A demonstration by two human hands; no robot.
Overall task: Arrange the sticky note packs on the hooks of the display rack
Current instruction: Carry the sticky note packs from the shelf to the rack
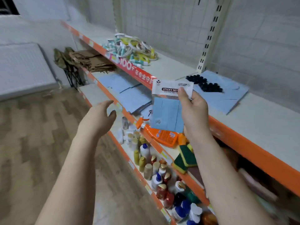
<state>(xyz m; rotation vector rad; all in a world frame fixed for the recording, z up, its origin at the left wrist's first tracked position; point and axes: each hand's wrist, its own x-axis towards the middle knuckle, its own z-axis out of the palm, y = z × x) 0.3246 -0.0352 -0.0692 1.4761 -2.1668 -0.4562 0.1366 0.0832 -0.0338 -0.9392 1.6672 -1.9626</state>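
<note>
My right hand (193, 109) grips a sticky note pack (165, 114) by its right edge, thumb on the white header card, the blue pad hanging below. The pack hangs in front of the orange shelf edge. My left hand (101, 117) floats empty to the left of it, fingers loosely spread. More blue packs (225, 96) lie on the top shelf to the right, with black hooks (204, 84) on them. Further blue packs (129, 95) lie on the shelf below. A white wire grid panel (162, 23) stands behind the top shelf.
Rolls of tape (134, 49) are piled on the top shelf (267, 127) at the left. The lower shelves hold an orange spray bottle (162, 133), sponges (185, 158) and several small bottles (159, 176). Folded cardboard (92, 60) lies beyond, and wood floor is on the left.
</note>
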